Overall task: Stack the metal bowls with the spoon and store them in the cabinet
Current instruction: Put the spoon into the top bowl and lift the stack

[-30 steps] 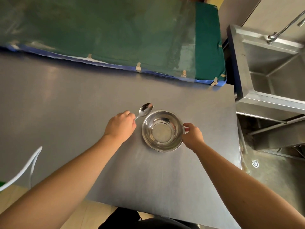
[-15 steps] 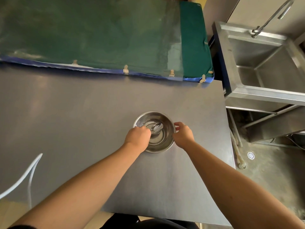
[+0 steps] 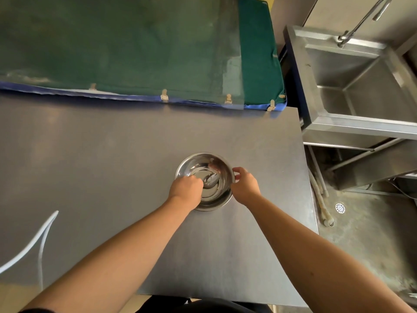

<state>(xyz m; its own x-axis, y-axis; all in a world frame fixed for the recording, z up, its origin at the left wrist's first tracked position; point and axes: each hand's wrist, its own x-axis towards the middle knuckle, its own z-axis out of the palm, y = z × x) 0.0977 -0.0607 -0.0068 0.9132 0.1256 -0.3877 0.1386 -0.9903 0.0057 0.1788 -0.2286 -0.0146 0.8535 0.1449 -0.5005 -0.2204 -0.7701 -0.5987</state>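
A shiny metal bowl (image 3: pixel 198 164) stands on the steel table (image 3: pixel 112 154), right of centre. The spoon (image 3: pixel 211 179) lies inside it, head toward the right, and its handle disappears under my left hand (image 3: pixel 186 192). That hand is closed over the handle at the bowl's near-left rim. My right hand (image 3: pixel 244 185) pinches the bowl's right rim with thumb and fingers. I cannot tell whether it is one bowl or a stack.
A green padded mat with a blue edge (image 3: pixel 140 48) lies along the table's far side. A steel sink with a tap (image 3: pixel 361 86) stands to the right, across a gap. A white cable (image 3: pixel 33 242) loops at the table's near left. The table's right edge is close to the bowl.
My left hand has carried the spoon from beside the bowl's far-left rim into the bowl. My right hand has stayed on the right rim.
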